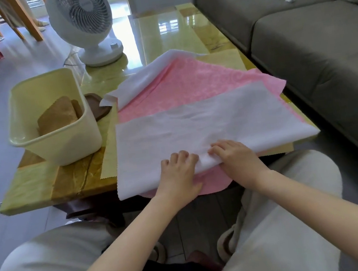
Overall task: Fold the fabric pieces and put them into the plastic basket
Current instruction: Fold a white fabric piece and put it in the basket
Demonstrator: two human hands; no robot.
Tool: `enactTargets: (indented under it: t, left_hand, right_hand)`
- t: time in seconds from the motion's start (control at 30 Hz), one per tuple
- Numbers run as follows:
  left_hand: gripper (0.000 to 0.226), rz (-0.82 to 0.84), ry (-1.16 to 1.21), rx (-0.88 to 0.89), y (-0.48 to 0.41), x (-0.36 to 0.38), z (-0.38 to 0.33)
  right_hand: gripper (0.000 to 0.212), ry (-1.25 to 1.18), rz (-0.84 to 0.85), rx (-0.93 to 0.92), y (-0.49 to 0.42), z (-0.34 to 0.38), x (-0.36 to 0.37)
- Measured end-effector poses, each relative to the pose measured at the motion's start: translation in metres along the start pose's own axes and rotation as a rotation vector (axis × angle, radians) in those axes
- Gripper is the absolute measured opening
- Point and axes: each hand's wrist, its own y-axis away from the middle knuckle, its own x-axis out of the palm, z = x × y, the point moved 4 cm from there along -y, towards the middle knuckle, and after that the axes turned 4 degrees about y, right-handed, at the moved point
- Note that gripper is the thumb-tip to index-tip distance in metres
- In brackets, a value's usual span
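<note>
head view looks forward and down, close over the table [158, 31].

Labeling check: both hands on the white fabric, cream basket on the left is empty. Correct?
Not empty: the head view shows folded brown fabric inside the cream basket. The left hand and right hand are on the white fabric.

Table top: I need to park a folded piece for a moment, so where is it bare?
Bare: the far end of the table, between fan and sofa, and the near-left corner in front of the basket. Crowded: the middle and near-right, under white fabric and pink fabric.
</note>
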Motion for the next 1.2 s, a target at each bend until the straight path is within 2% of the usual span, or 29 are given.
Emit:
enactTargets:
  t: [0.13, 0.23, 0.3, 0.37, 0.47, 0.57, 0.67, 0.83, 0.97, 1.0, 1.2]
  left_hand:
    - [0.042, -0.021, -0.075, -0.014, 0.001, -0.004, -0.003]
    - [0.042, -0.096, -0.156, -0.020, -0.002, -0.019, 0.002]
    - [0.029, -0.051, -0.156, -0.027, -0.001, -0.025, 0.006]
    - [0.025, -0.053, -0.125, -0.017, -0.003, -0.030, 0.011]
    - [0.015, 0.030, 0.089, -0.056, -0.003, -0.040, 0.018]
    - [0.037, 0.206, 0.293, -0.047, -0.013, -0.047, 0.030]
    - [0.050, 0.291, 0.383, -0.026, -0.030, -0.058, 0.039]
    - [0.047, 0.191, 0.361, -0.143, -0.067, -0.073, 0.062]
    - [0.017, 0.079, 0.313, -0.214, -0.086, -0.075, 0.068]
    - [0.018, 0.061, 0.287, -0.230, -0.091, -0.073, 0.069]
    - [0.021, 0.121, 0.232, -0.318, -0.109, -0.049, 0.083]
  right_hand:
    - [0.035, 0.032, -0.015, 0.016, 0.002, -0.008, -0.010]
    - [0.029, 0.128, 0.057, 0.111, 0.004, -0.025, -0.018]
    - [0.019, 0.186, 0.060, 0.137, 0.006, -0.034, -0.026]
    - [0.003, 0.221, 0.059, 0.121, 0.009, -0.040, -0.034]
    - [0.023, 0.217, 0.106, 0.091, 0.011, -0.046, -0.041]
    - [0.032, 0.192, 0.135, 0.071, 0.002, -0.052, -0.048]
    - [0.034, 0.133, 0.119, 0.082, -0.015, -0.057, -0.059]
    - [0.030, 0.178, 0.071, 0.118, -0.063, -0.063, -0.063]
    - [0.024, 0.163, 0.103, 0.179, -0.096, -0.070, -0.048]
    - [0.023, 0.172, 0.115, 0.190, -0.102, -0.072, -0.043]
    - [0.024, 0.185, 0.227, 0.219, -0.125, -0.078, -0.014]
